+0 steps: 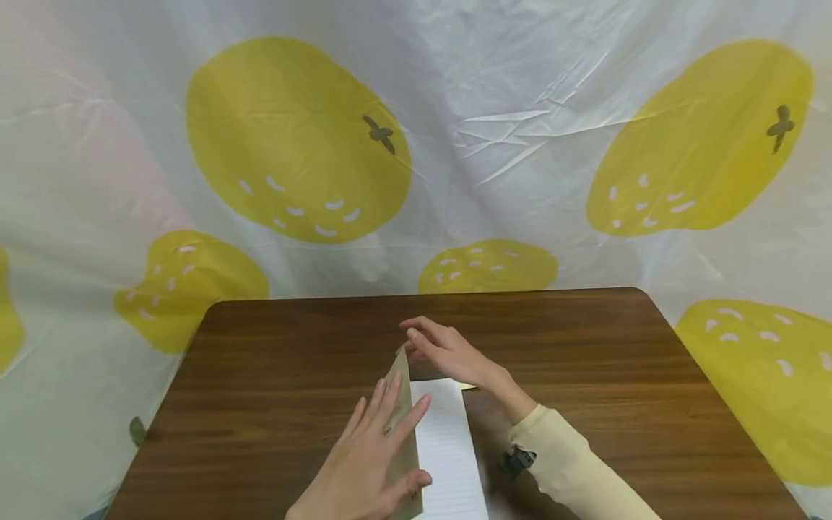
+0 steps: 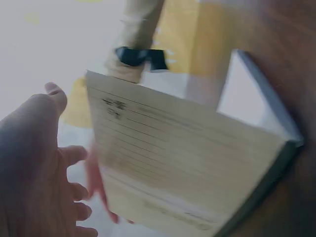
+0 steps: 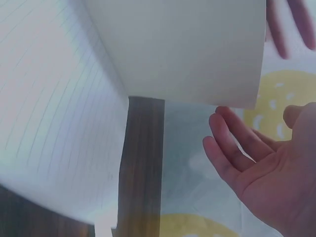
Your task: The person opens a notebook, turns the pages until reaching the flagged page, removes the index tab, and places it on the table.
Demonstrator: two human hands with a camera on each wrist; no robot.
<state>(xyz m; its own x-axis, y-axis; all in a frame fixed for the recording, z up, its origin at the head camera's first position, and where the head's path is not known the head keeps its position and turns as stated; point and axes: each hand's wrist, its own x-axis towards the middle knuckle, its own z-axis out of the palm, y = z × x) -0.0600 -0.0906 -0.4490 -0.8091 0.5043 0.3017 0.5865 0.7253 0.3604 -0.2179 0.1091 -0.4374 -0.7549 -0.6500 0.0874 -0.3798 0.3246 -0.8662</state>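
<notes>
Short of the surface's (image 1: 617, 361) far edge, the left hand (image 1: 364, 455) is spread beside a raised cover (image 2: 177, 153); the right hand (image 1: 448, 350), fingers loose, is near its far corner. Neither grips. The open notebook (image 1: 448, 448) lies between the side edges. Expect low weight, bendable cover, soft pages (image 3: 64, 98); pinch the free edge.

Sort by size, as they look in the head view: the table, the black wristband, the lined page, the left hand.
1. Table
2. Left hand and lined page: too alike to rank
3. Black wristband
</notes>
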